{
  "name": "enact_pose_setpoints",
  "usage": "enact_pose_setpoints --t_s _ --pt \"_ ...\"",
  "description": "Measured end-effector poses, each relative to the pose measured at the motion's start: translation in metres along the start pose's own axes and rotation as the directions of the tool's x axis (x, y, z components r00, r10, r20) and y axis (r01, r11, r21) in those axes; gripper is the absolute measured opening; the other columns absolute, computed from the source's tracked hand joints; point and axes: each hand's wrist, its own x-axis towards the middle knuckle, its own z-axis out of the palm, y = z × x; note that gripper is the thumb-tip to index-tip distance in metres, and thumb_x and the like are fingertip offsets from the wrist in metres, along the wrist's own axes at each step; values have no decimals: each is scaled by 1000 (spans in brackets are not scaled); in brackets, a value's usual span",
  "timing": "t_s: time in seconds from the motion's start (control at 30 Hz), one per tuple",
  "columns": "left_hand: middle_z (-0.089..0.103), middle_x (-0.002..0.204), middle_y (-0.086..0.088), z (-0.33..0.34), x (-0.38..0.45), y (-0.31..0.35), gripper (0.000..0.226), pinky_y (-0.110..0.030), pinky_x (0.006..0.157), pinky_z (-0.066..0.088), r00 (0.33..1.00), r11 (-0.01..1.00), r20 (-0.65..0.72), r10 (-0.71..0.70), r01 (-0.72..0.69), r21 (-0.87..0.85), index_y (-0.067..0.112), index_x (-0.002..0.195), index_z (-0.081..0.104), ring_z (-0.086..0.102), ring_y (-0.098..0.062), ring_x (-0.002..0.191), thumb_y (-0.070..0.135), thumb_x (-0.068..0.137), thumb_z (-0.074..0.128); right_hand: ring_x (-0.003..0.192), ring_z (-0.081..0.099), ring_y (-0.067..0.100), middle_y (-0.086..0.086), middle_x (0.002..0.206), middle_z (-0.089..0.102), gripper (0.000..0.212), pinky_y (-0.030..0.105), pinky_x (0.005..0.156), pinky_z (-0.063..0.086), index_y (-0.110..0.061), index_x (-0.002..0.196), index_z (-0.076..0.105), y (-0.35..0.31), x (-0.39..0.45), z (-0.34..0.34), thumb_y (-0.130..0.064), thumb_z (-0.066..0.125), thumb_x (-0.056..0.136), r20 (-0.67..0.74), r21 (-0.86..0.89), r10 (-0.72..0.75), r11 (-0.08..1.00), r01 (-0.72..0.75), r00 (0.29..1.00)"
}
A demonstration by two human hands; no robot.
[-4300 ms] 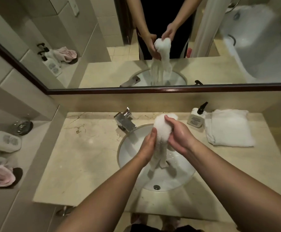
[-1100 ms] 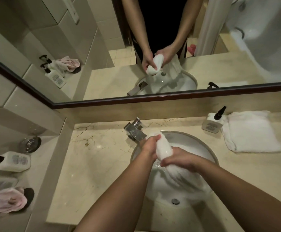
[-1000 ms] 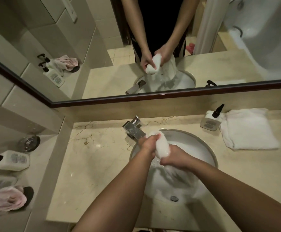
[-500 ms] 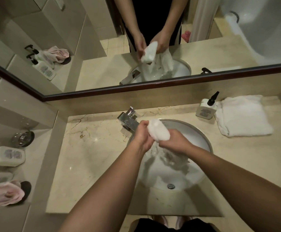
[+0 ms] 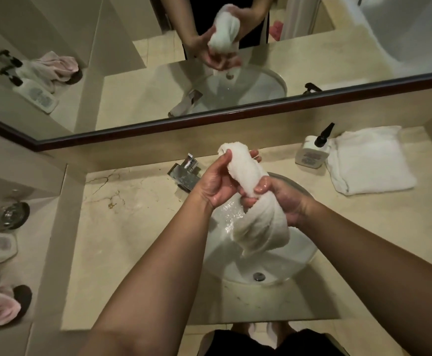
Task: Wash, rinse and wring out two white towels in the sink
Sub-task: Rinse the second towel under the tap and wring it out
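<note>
Raised higher, wet towel (image 5: 248, 176) twisted, lower end bunched

Bench (image 5: 137, 227): beige marble with dark veins, polished.
Mirror (image 5: 338, 42): wide, dark wood frame, above a low beige backsplash.
Walls (image 5: 9, 163): large pale tiles, left side.
Side shelf (image 5: 37, 227): lower ledge at left, same beige stone.
Bathtub (image 5: 402, 29): white, seen in the mirror.
Light: dim, warm, yellowish.

Both forearms are extended forward. The left hand (image 5: 216, 182) is curled in a grip at the far end; the right hand (image 5: 283, 200) is clenched nearer, fingers wet.
</note>
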Motion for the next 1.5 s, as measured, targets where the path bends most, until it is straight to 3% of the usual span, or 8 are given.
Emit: enact_pose_setpoints --t_s 0.17,0.47,0.63,0.87,0.97,1.17,1.37,1.5 --pt "62 71 -13 12 9 -4 83 -30 50 55 989 996 -120 -92 94 11 3 99 60 64 -25 57 40 36 100 58 58 17 4 66 58 32 29 60 51 -8 91 55 2 1 -2 -20 72 67 -27 -70 69 995 -71 997" --pt "63 79 -6 -5 19 -30 43 -27 58 52 716 926 -696 51 227 301 8 106 60 61 -20 65 29 76 83 72 66 19 8 87 68 29 30 67 52 -15 102 64 25 9 1 -22 77 78 -568 -651 -213 707 -276 795" --pt "68 84 -5 -7 18 -39 32 -31 71 54 610 869 -770 189 262 421 13 96 63 64 -22 74 25 72 81 81 60 22 4 92 63 17 30 63 43 -16 94 58 38 23 8 -16 65 79 -553 -833 -431 265 -486 713" --pt "65 76 -1 0 11 -51 14 -24 68 41 474 814 -826 305 320 485 16 87 69 61 -25 75 27 79 71 90 64 33 14 102 66 38 34 67 44 -7 116 51 63 28 -5 -23 59 82 -533 -777 -578 48 -627 617" --pt "65 80 -3 1 13 -54 28 -26 67 43 503 831 -823 266 313 460 12 92 69 62 -25 77 36 81 73 90 64 32 11 99 67 38 34 69 46 -9 113 55 65 24 -6 -29 61 80 -516 -797 -619 93 -597 592" --pt "64 104 -19 -10 4 -37 26 -43 90 54 950 993 -308 43 -76 -95 2 108 60 66 -28 93 6 84 53 66 61 17 2 74 65 23 26 60 47 -6 92 69 31 -10 -10 -14 78 72 -580 -715 -459 683 -151 673" --pt "54 134 -20 4 9 -24 68 -57 103 45 995 981 104 10 10 -196 10 122 58 49 -41 131 36 66 87 51 53 14 4 63 56 27 23 51 47 -4 91 60 17 -14 -1 -18 64 68 -321 -277 -110 961 17 941" --pt "64 117 -18 28 14 -15 31 -56 102 45 980 962 169 106 -58 -266 10 101 67 54 -45 123 24 75 76 52 56 14 3 60 56 41 23 56 51 -6 84 60 13 -12 -2 -23 80 53 -106 16 -3 1000 5 994"
